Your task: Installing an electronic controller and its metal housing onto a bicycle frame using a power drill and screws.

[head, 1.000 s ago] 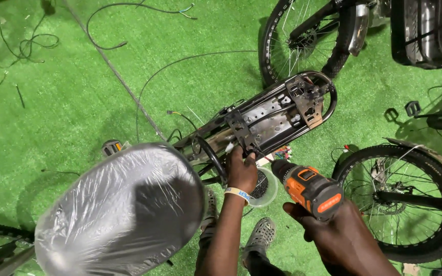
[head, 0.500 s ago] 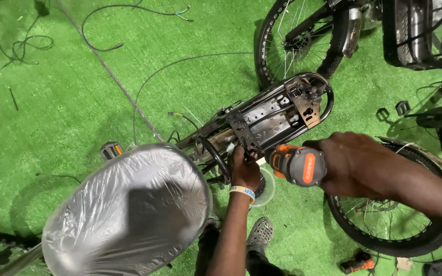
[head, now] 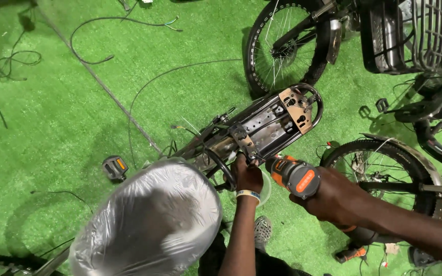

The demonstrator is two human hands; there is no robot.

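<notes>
Here, left hand (head: 247,176): grip shut on the rack (head: 269,125) bracket.
Right hand (head: 333,197): grip closed around the drill (head: 292,175) (orange and grey).
Seat (head: 149,222): plastic-wrapped.

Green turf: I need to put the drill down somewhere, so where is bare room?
Bare turf lies left of the rear rack, between the cables and the pedal. The right side is crowded with wheels.
</notes>
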